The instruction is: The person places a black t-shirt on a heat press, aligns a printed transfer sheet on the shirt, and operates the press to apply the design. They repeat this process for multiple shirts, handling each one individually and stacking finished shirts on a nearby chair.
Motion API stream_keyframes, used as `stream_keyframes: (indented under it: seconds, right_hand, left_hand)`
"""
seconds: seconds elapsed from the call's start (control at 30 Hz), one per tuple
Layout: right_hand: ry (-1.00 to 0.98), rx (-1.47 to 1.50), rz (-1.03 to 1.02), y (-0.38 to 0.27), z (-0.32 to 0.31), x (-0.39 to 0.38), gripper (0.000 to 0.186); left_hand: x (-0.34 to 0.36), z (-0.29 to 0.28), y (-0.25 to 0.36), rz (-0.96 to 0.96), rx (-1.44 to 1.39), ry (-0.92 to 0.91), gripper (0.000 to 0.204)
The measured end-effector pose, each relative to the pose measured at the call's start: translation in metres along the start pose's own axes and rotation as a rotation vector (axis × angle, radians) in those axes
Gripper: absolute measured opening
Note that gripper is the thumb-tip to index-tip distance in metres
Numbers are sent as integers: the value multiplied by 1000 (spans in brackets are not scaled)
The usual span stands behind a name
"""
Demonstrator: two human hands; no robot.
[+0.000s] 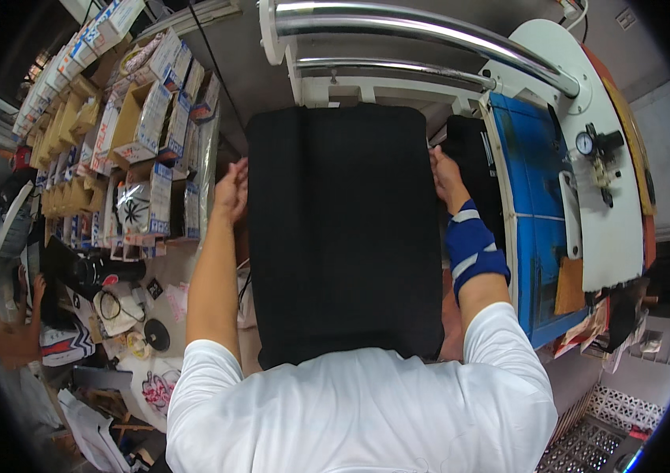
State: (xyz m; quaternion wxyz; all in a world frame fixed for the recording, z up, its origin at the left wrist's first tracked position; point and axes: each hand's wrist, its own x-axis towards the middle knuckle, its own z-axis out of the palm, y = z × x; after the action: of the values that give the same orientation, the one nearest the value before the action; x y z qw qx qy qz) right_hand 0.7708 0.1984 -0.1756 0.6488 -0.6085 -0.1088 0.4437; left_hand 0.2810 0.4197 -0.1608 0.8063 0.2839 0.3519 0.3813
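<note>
A large black cloth (350,236) with rounded corners lies spread out in front of me, smooth and roughly rectangular. It looks drawn over a flat board, but whatever is under it is hidden. At its left edge, toward the far end, my left hand (231,191) has its fingers curled against the side. My right hand (447,177) is level with it on the opposite edge, fingers bent in at the cloth. A blue wrap with pale stripes (473,246) covers my right forearm. The cloth hides part of the fingertips of both hands.
Chrome rollers (421,35) cross beyond the cloth. On the right stand a blue panel (540,229) and a white machine side with a pressure gauge (585,143). Shelves of cardboard boxes (141,126) rise at the left. Another person's arm (26,323) shows at far left.
</note>
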Motion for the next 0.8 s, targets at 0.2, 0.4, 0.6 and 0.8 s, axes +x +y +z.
stream_keyframes:
  seconds: [0.2, 0.4, 0.6, 0.8]
  right_hand:
    - [-368, 297, 497, 2, 18, 6, 44]
    - [237, 85, -124, -14, 2, 7, 24]
    - [370, -96, -194, -14, 12, 9, 21]
    - [394, -205, -233, -8, -4, 14, 28]
  left_hand:
    - [36, 11, -26, -391, 149, 132, 46]
    - [61, -41, -8, 145, 147, 299, 44]
    - [50, -37, 20, 351, 417, 278, 43]
    - [29, -5, 40, 504, 1028, 307, 54]
